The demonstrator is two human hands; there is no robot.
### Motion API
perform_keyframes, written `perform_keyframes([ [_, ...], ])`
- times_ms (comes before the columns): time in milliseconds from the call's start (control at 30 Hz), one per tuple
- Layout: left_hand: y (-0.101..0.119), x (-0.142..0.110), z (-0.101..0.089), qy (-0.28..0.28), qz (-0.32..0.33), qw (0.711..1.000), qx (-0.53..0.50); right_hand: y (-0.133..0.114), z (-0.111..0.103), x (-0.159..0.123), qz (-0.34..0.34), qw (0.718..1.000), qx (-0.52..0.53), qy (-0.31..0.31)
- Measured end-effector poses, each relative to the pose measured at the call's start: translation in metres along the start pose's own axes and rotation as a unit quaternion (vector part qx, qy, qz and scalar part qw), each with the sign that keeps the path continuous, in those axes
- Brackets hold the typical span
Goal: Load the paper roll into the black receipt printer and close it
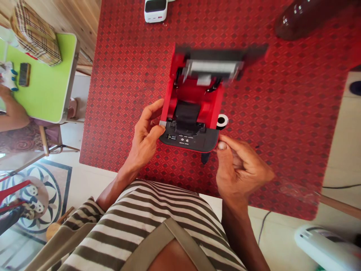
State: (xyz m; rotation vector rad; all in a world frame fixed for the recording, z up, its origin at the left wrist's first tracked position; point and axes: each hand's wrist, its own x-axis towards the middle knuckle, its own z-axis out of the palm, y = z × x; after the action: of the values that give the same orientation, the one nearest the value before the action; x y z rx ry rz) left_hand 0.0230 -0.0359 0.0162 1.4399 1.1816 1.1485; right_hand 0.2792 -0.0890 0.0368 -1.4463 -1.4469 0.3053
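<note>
A red and black label printer (194,94) stands with its lid raised on the red patterned table, its inside facing me. The black lid (217,54) looks blurred at the top. Inside, dark ribbon-like material (186,114) lies behind the black front panel. My left hand (148,135) is closed on the printer's left front corner, thumb on the edge. My right hand (239,162) pinches the right front corner between thumb and forefinger. Beside the printer's right wall lies a small white roll (222,121) with a black centre, partly hidden.
A white device with a dark screen (155,10) stands at the table's far edge. A dark bottle (296,20) lies far right. To the left, a green table (50,101) holds a plaid bag (36,34) and a phone (25,74); another person's arm (14,109) rests there.
</note>
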Motion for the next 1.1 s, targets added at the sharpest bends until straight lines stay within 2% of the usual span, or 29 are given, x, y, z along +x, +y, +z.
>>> perform_keyframes([
  [233, -0.002, -0.003, 0.0, 0.003, 0.03, 1.0, -0.002, 0.0, -0.006, 0.01, -0.039, 0.999, -0.014, -0.021],
  [367, -0.004, -0.003, -0.003, -0.004, 0.043, 0.999, 0.011, -0.011, -0.018, 0.036, -0.098, 0.99, -0.094, -0.033],
  [467, -0.005, -0.004, -0.006, -0.007, 0.041, 0.998, 0.039, -0.023, -0.016, 0.063, -0.179, 0.975, -0.119, -0.064],
  [533, -0.008, -0.003, -0.008, -0.002, 0.046, 0.998, 0.052, -0.029, -0.007, 0.082, -0.222, 0.962, -0.107, -0.12],
  [600, -0.012, -0.001, -0.009, -0.004, 0.066, 0.996, 0.064, -0.034, 0.006, 0.099, -0.236, 0.943, -0.121, -0.2],
  [700, -0.02, 0.003, -0.009, -0.02, 0.121, 0.988, 0.091, -0.04, 0.027, 0.122, -0.218, 0.889, -0.202, -0.349],
  [767, -0.025, 0.005, -0.009, -0.026, 0.15, 0.982, 0.109, -0.045, 0.04, 0.132, -0.198, 0.85, -0.254, -0.416],
  [833, -0.029, 0.005, -0.008, -0.027, 0.164, 0.978, 0.123, -0.047, 0.053, 0.137, -0.184, 0.832, -0.292, -0.434],
  [967, -0.031, 0.005, -0.007, -0.028, 0.178, 0.975, 0.127, -0.045, 0.075, 0.136, -0.162, 0.825, -0.322, -0.435],
  [1100, -0.032, 0.005, -0.006, -0.03, 0.184, 0.975, 0.118, -0.037, 0.079, 0.139, -0.183, 0.814, -0.324, -0.445],
])
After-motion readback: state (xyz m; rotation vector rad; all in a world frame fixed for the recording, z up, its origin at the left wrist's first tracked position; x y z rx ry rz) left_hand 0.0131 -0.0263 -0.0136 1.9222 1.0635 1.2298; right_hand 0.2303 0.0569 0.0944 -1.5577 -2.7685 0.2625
